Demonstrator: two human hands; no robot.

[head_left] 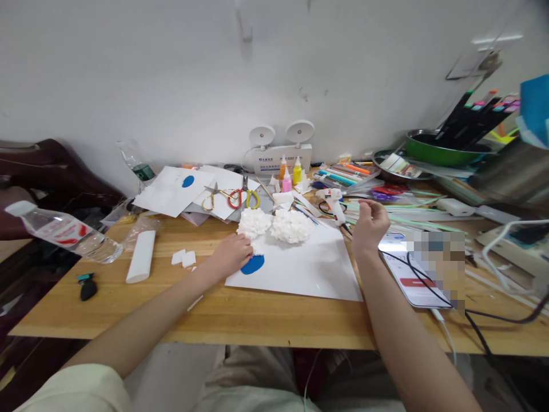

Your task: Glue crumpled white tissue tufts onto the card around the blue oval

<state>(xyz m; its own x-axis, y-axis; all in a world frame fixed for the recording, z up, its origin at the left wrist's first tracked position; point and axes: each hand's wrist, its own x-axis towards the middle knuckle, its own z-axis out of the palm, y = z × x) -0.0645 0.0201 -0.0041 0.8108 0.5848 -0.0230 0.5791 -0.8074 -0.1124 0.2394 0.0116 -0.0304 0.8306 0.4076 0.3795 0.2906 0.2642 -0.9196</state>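
Two white, crumpled, fluffy clumps, a left one (254, 222) and a right one (291, 225), sit side by side on a white paper sheet (317, 274). My left hand (235, 252) rests at the sheet's left edge, its bent fingers closed against the lower left side of the left clump. Just below those fingers, a blue oval (253, 265) shows on the paper. My right hand (371, 223) is raised over the sheet's right side, fingers curled into a pinch; anything within it is too small to make out. A white glue gun (332, 203) lies just left of it.
Scissors (234, 198), yellow-handled pliers (252, 198) and small paint bottles (286, 182) are at the back. A phone (414, 274) with cables lies at right. A water bottle (64, 232), a white slab (141, 256) and small white squares (184, 258) are at left.
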